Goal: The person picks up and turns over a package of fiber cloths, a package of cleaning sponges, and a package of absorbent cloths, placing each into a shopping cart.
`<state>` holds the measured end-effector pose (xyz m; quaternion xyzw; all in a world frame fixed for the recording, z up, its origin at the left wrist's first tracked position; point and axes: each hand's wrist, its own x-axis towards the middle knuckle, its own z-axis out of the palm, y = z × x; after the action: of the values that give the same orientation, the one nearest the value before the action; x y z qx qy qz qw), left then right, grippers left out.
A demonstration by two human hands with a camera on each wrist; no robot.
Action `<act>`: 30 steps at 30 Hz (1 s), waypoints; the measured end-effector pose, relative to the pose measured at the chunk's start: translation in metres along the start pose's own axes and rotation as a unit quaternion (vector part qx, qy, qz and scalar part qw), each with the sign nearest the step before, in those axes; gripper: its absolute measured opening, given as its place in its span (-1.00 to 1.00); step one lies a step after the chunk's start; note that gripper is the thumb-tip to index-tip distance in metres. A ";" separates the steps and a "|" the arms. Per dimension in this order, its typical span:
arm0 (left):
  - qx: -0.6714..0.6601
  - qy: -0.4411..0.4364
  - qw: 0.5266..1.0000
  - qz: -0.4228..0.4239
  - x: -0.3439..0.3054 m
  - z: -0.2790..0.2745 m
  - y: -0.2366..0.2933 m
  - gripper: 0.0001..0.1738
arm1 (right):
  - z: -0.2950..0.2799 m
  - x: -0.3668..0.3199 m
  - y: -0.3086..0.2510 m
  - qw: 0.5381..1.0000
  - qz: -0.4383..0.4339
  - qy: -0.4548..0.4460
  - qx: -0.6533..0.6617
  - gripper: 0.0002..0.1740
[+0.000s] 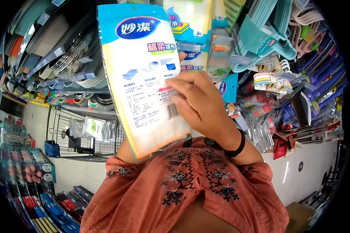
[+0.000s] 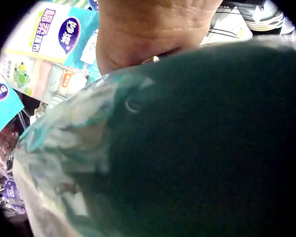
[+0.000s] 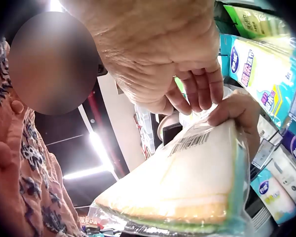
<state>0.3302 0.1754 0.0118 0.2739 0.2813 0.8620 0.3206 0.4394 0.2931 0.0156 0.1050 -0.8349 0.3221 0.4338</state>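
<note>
A clear-wrapped pack of cloths (image 1: 144, 89), blue at its top with a barcode low on its printed face, is tilted in front of the body. My left hand (image 3: 239, 116) grips its side edge; in the head view most of that hand is behind the pack. The left wrist view shows the heel of the left hand (image 2: 155, 32) against the shiny wrapping (image 2: 84, 128). My right hand (image 1: 206, 103) is over the printed face beside the barcode, fingers loosely bent. In the right wrist view the right hand's fingers (image 3: 202, 89) are close to the left thumb; contact is unclear.
Similar packs (image 1: 192, 23) hang on the rack behind, with teal hangers (image 1: 260, 39) to their right. Plates and pans (image 1: 46, 35) fill shelves at the left. A wire cart (image 1: 70, 145) holding white packs (image 1: 95, 128) stands at lower left.
</note>
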 end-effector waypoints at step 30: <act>-0.255 -0.085 0.958 -0.104 0.028 -0.002 -0.030 -0.31 | -0.024 -0.042 0.026 0.998 -0.015 0.003 0.069 -0.67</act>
<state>0.3228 0.2139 -0.0013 0.2247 0.0509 0.8403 0.4907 0.4687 0.3242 -0.0193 0.1463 -0.8077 0.3724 0.4331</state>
